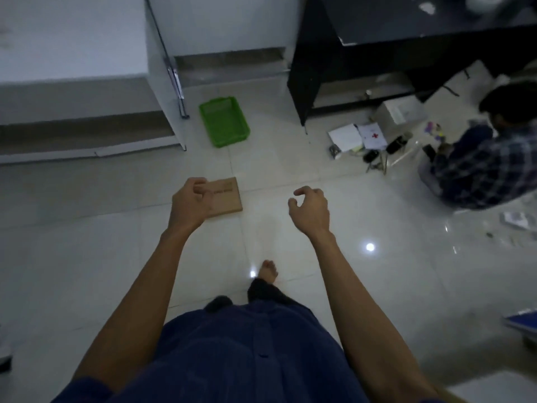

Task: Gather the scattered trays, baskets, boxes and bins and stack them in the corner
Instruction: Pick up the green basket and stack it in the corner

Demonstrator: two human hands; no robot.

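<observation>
The person's left hand [190, 203] grips a flat cardboard box [228, 197] by its near-left corner, fingers and thumb curled over the edge, holding it roughly level above the glossy tiled floor [116, 257]. The right hand [311, 210] hangs beside it, well apart, fingers loosely curled and holding nothing. Farther ahead a green plastic tray [223, 122] lies on the floor, just beside the leg of a white cabinet [162, 68] and left of a black desk [377, 53]. On the right, a second person [488, 158] (plaid shirt, crouched low) sits among loose papers [357, 136] and a pale box [401, 112].
</observation>
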